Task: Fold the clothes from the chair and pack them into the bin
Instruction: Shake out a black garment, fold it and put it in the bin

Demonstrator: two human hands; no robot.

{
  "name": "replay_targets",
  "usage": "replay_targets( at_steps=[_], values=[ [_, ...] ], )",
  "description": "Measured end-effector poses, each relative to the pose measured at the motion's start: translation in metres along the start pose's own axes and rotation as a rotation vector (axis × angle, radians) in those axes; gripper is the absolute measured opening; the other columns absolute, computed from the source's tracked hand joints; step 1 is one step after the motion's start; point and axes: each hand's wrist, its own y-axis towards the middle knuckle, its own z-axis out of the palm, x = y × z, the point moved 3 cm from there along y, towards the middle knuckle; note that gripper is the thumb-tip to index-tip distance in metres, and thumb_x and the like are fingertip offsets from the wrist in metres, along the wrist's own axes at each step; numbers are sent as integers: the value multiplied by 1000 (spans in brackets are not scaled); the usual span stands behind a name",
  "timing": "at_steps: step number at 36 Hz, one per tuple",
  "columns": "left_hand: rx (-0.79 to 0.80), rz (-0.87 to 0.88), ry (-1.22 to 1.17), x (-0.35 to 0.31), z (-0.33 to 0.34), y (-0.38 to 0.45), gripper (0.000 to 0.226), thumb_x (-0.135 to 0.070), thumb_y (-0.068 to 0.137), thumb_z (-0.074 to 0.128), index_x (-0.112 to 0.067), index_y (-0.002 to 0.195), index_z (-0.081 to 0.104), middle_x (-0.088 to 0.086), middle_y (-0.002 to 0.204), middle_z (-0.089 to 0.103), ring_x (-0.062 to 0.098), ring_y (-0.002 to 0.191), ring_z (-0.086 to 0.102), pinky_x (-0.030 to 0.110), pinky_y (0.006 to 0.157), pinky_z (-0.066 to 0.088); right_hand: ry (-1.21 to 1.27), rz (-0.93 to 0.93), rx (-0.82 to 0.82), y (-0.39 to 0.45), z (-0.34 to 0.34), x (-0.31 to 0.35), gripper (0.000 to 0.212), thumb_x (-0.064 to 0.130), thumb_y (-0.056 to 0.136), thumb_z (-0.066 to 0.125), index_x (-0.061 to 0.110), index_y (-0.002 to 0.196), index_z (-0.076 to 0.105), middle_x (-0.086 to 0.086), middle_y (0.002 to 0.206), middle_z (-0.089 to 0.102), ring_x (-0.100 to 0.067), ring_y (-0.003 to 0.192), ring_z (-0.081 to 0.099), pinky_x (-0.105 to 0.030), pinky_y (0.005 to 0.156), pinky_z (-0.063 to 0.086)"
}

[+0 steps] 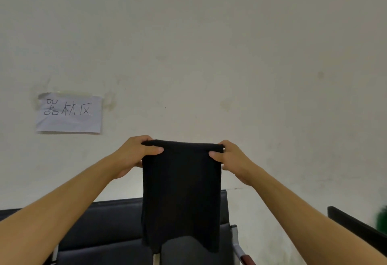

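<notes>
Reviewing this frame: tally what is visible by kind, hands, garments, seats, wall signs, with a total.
Hands: 2, left hand and right hand, each pinching a top corner of the garment
Garments: 1, black garment hanging in the air
Seats: 1, black chair behind it
Wall signs: 1, paper sign
Total: 5

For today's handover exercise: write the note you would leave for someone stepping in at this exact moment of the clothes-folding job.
Left hand: grips the top left corner of the black garment.
Right hand: grips the top right corner.
The garment hangs flat in the air, in front of the dark chairs by the wall.
Done: one garment picked up and spread out.
Left: fold it and pack it. The bin is not in view, so its place and contents cannot be told, nor whether more clothes wait on the chairs.
</notes>
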Motion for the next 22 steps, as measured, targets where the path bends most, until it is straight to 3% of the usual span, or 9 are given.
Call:
replay_targets(
  at_steps=[4, 11, 16, 19, 22],
  values=[
    [-16, 12, -126, -2, 4, 5, 18, -16, 85, 68, -7, 100, 65, 12, 102, 69, 29, 100, 64, 43, 88, 53, 103, -3, -44, 1, -6, 1, 25, 22, 95, 54, 12, 117, 49, -5, 119, 58, -23, 108, 58, -44, 98, 48],
    [-63, 43, -355, -13, 17, 18, 21, -12, 85, 66, -7, 106, 64, 11, 105, 70, 29, 101, 65, 37, 83, 53, 331, -31, -79, 0, -15, 5, 28, 23, 98, 50, 10, 123, 54, -4, 119, 63, -22, 107, 61, -43, 95, 51],
    [-74, 60, -446, -21, 28, 31, 23, -13, 85, 66, -8, 108, 63, 10, 105, 70, 27, 99, 66, 33, 77, 53, 451, -43, 59, -2, -14, -4, 34, 36, 92, 56, 17, 119, 60, 3, 114, 69, -16, 106, 63, -39, 91, 53],
    [-68, 38, -470, -20, 34, 41, 24, -12, 84, 67, -8, 108, 64, 11, 106, 69, 28, 99, 65, 34, 77, 53, 371, 9, 192, -2, -2, -20, 53, 43, 80, 70, 19, 125, 57, 4, 120, 66, -18, 114, 60, -47, 100, 46],
    [-45, 26, -467, -17, 38, 50, 26, -11, 83, 68, -6, 108, 64, 13, 107, 69, 29, 100, 66, 35, 77, 53, 306, 62, 234, 1, 6, -34, 60, 35, 75, 73, 20, 130, 52, 2, 126, 62, -21, 120, 54, -53, 107, 37]
  ],
)
